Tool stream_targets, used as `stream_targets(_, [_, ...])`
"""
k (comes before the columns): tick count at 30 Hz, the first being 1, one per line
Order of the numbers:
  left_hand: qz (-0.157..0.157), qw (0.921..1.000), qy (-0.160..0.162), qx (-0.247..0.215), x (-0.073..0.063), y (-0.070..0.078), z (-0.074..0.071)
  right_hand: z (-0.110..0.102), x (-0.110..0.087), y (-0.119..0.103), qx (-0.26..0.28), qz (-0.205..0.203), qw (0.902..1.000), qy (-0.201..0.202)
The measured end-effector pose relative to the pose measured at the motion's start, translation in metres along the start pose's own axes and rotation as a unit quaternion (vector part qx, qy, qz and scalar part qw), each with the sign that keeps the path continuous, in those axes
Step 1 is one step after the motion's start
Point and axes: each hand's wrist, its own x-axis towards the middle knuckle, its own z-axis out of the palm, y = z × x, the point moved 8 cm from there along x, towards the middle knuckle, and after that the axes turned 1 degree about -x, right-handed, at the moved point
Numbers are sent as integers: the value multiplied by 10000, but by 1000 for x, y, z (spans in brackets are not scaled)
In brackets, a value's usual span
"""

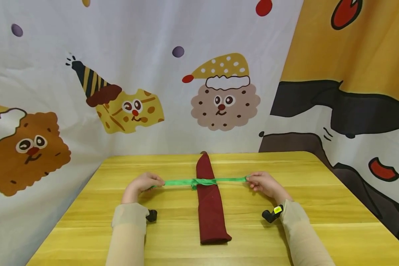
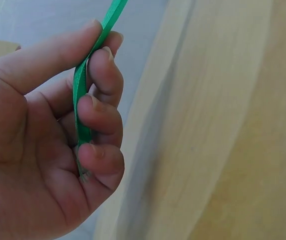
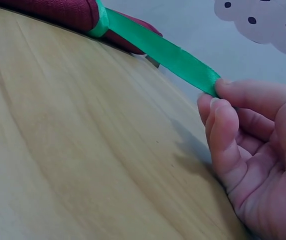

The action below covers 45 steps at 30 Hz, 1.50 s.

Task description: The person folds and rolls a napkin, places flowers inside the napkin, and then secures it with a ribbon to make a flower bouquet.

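A dark red folded cloth lies lengthwise on the wooden table, narrowing toward the far end. Around its upper part runs a green ribbon, crossed on top, with its two ends drawn out sideways. My left hand pinches the left end between thumb and forefinger; in the left wrist view the ribbon's tail runs down behind the curled fingers. On the other side my right hand pinches the right end, and the ribbon stretches straight to the cloth. Something small and dark pokes out beyond the cloth's far tip.
The yellow wood-grain table extends around the cloth. Behind it hangs a white curtain printed with cartoon biscuits and cheese. A small black device sits at the left wrist, another at the right.
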Motion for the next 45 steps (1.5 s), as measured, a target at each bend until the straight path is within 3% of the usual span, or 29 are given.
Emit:
stream_targets(8, [-92,9999,-78,-4,3,-11,4,-6,-5,1,-304,13,9986,-431])
stream_targets(14, [-46,9999,-110,-32,2,-11,2,-12,-8,1,-317,29,9984,-469])
stream_targets(27, [-157,9995,-227,-123,-2,-12,-2,-27,-11,3,-153,5,9998,-106])
stream_targets(34, [53,9995,-242,-180,-5,-14,-3,-27,-10,4,-55,-2,9999,-94])
stream_targets(39, [224,9987,-218,-413,-4,-20,-5,-28,-11,4,167,-17,9999,6])
stream_targets(45, [96,9967,-68,-807,-3,-30,-10,-30,-10,2,325,-80,9991,247])
